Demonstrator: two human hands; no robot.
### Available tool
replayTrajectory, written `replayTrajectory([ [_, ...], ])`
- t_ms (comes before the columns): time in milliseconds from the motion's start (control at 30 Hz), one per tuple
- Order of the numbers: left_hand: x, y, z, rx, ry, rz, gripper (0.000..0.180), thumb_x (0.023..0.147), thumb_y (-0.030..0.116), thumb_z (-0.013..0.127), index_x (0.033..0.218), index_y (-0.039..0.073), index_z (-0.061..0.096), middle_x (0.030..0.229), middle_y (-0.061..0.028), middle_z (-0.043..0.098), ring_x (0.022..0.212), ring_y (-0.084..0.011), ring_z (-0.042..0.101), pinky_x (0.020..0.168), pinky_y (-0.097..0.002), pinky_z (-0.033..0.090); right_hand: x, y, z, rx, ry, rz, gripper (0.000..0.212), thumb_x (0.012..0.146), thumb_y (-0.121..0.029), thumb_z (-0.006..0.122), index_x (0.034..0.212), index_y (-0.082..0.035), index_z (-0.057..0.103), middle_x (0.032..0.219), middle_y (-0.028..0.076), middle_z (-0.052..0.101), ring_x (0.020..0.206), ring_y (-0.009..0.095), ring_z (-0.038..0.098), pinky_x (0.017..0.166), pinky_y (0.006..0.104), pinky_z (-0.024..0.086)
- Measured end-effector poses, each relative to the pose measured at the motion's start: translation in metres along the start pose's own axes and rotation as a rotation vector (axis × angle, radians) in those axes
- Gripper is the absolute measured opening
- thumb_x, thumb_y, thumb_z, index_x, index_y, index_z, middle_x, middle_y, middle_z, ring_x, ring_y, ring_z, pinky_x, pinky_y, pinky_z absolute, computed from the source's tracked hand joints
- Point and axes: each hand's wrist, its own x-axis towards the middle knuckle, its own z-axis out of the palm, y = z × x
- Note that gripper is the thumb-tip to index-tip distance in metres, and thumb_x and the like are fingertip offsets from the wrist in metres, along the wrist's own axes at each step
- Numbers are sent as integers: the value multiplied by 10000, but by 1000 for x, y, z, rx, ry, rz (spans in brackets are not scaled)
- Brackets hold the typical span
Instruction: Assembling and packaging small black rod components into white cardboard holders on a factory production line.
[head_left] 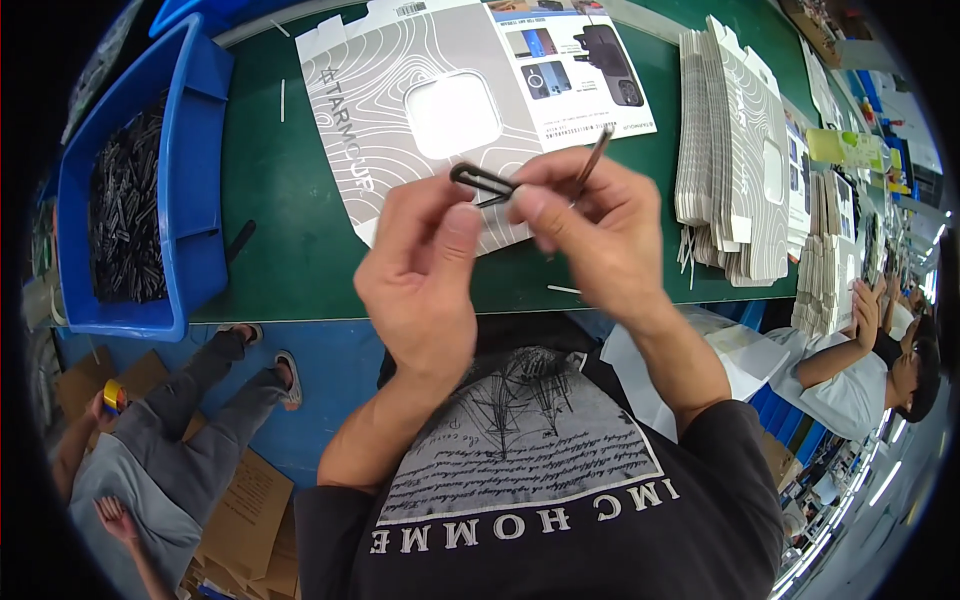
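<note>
A small black loop-shaped plastic piece (483, 181) is held between my two hands, above a flat printed cardboard package (400, 75). My left hand (425, 270) pinches its left end between thumb and forefinger. The thumb and forefinger of my right hand (600, 225) grip the other end. A thin, dark, rod-like tool (597, 155) also sticks up from my right hand, tucked among the fingers; its exact kind I cannot tell. The package lies on the green table, with a pale rounded square on its grey line-patterned panel and product pictures on its other panel.
A blue bin (190, 250) holding many black pieces (130, 210) stands at the left. Stacks of flat packages (715, 150) are on the right. One loose black piece (241, 240) lies beside the bin. Other people (150, 490) are at lower left and far right.
</note>
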Motion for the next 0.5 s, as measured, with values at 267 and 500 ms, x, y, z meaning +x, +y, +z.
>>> replayTrajectory([
  [267, 16, 11, -16, 451, -78, -340, 140, 966, 20, 605, 1018, -51, 713, 790, -85, 684, 631, -97, 578, 564, -201, 484, 20, 21, -29, -393, -103, 10, 151, 857, -1, 718, 1004, 20, 746, 778, 48, 693, 624, 56, 530, 580, 158, 422],
  [500, 19, 13, -19, 448, -93, -389, 127, 948, 21, 628, 997, -57, 716, 749, -77, 679, 611, -103, 575, 571, -213, 493, 24, 18, -33, -377, -153, 68, 146, 856, -7, 721, 998, 14, 751, 767, 41, 697, 614, 56, 526, 579, 154, 419],
])
